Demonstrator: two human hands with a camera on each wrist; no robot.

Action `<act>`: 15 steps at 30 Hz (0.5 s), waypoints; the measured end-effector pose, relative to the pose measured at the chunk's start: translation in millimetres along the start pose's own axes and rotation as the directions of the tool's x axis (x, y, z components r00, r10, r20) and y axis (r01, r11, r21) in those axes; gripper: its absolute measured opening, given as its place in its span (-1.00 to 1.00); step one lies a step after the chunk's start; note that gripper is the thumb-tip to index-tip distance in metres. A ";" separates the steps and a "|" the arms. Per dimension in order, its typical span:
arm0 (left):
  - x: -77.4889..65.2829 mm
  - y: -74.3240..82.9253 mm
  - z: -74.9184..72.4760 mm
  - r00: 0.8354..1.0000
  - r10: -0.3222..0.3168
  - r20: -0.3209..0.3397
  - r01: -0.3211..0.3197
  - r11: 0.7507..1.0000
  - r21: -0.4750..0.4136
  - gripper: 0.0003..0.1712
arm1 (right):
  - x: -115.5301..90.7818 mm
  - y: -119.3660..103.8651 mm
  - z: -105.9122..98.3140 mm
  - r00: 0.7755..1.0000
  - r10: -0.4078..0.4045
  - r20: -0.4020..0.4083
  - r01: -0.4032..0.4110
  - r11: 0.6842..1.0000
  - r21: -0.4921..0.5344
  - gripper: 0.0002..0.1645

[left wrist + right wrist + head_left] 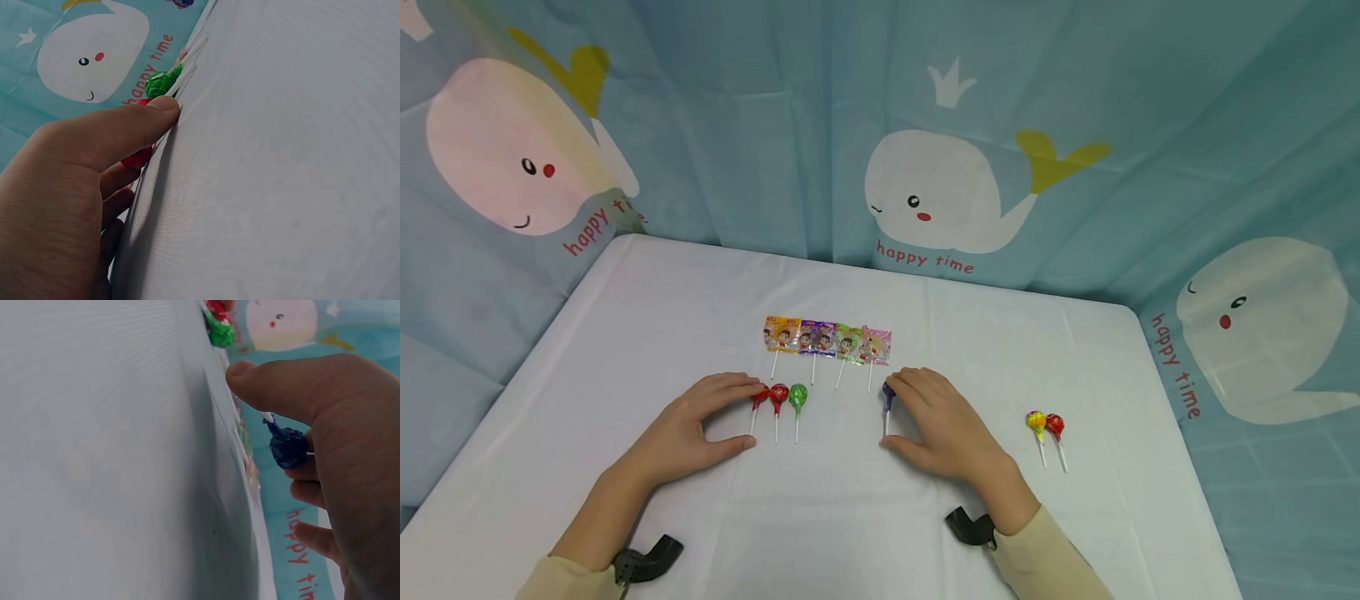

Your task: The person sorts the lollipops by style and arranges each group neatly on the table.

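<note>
Centrally, over the white table (820, 525), the purple lollipop (888, 398) is apparently pinched between fingertips and thumb of the right hand (943, 425), while the outermost red lollipop (761, 397) is touched by the left hand (696, 421); whether it is gripped cannot be told. Presumably light, hard and slick-wrapped, both are best taken by the stick, below the head. Farther out, a second red lollipop (779, 395), a green lollipop (798, 396), four flat-wrapped lollipops (817, 337) and a yellow-and-red pair (1037, 421) are laid.

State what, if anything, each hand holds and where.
Left hand: fingers at the head of the leftmost red lollipop, thumb by its stick end. Right hand: likewise at the purple lollipop. Whether either is gripped cannot be told.
</note>
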State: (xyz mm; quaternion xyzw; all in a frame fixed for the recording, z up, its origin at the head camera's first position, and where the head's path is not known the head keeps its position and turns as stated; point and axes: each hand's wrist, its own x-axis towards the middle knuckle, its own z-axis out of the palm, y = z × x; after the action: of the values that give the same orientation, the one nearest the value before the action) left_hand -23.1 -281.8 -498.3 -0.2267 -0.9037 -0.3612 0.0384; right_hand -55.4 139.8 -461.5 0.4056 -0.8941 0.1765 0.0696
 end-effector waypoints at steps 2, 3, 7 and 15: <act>-0.2 -0.2 0.1 1.000 -0.001 0.000 0.001 1.000 0.000 -0.09 | 2.6 -0.8 1.1 1.000 -0.013 -0.003 0.013 1.000 -0.002 -0.03; -0.2 -0.5 0.2 1.000 0.000 -0.001 0.000 1.000 -0.001 -0.09 | 3.9 -1.5 1.4 1.000 -0.018 -0.002 0.018 1.000 -0.003 -0.03; -0.5 -1.1 0.4 1.000 0.002 -0.003 -0.002 1.000 0.004 -0.09 | 8.5 -4.8 3.5 1.000 -0.029 -0.004 0.029 1.000 -0.006 -0.02; -0.3 -0.5 0.0 1.000 0.005 -0.001 -0.005 1.000 0.000 -0.10 | 17.8 -9.9 8.8 0.998 -0.066 0.000 0.066 0.998 -0.005 -0.04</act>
State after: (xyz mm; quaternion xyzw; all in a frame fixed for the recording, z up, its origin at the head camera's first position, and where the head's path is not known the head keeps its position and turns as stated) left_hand -23.1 -282.2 -498.7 -0.2287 -0.9031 -0.3613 0.0397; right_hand -59.6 118.0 -462.4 0.4348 -0.8806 0.1720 0.0765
